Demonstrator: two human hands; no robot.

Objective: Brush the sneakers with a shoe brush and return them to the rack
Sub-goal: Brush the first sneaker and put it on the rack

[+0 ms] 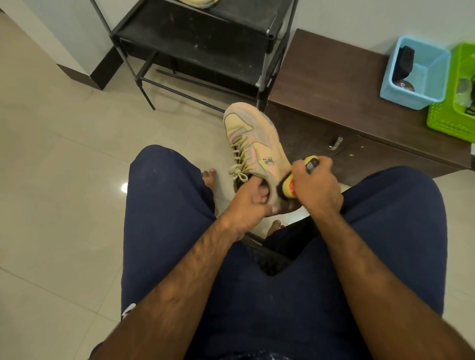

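Observation:
A beige and pink sneaker [253, 144] with pale laces is held up in front of my knees, toe pointing away. My left hand [248, 203] grips it at the heel opening, fingers tucked inside the collar. My right hand [317, 186] grips a yellow shoe brush [290, 183] with dark bristles, which presses against the sneaker's right side near the heel. The black metal shoe rack [200, 43] stands ahead on the floor. The edge of a second pale sneaker [199, 2] shows on its top shelf, mostly cut off by the frame.
A dark brown low cabinet [334, 84] stands right of the rack, with a blue plastic basket [421, 74] and a green basket [455, 102] on top. I sit with my dark blue shorts [180, 231] filling the foreground. Pale floor tiles [64, 180] stretch to the left.

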